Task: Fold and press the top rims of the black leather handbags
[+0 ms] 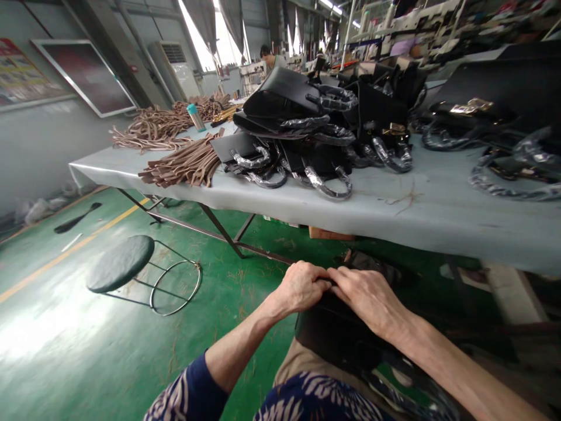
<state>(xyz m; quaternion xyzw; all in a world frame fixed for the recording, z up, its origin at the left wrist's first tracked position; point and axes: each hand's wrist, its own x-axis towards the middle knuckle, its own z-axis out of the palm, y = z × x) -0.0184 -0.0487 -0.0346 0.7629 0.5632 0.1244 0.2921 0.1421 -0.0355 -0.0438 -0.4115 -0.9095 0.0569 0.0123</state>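
A black handbag point(326, 333) rests on my lap, its plastic-wrapped handle hanging toward the lower right. My left hand point(304, 285) pinches the bag's upper edge with curled fingers. Right beside it, my right hand point(366, 295) grips the same edge, the fingertips of both hands nearly meeting. Whatever detail lies under the fingers is hidden. On the table ahead, several black handbags point(280, 96) are piled up, with handles wrapped in clear plastic.
The table point(438, 216) with a pale cover runs across in front of me. Bundles of brown straps point(184, 164) and a teal-capped bottle point(196, 118) lie at its left. A round stool point(123, 263) stands on the green floor, left. Another person point(272, 58) sits far back.
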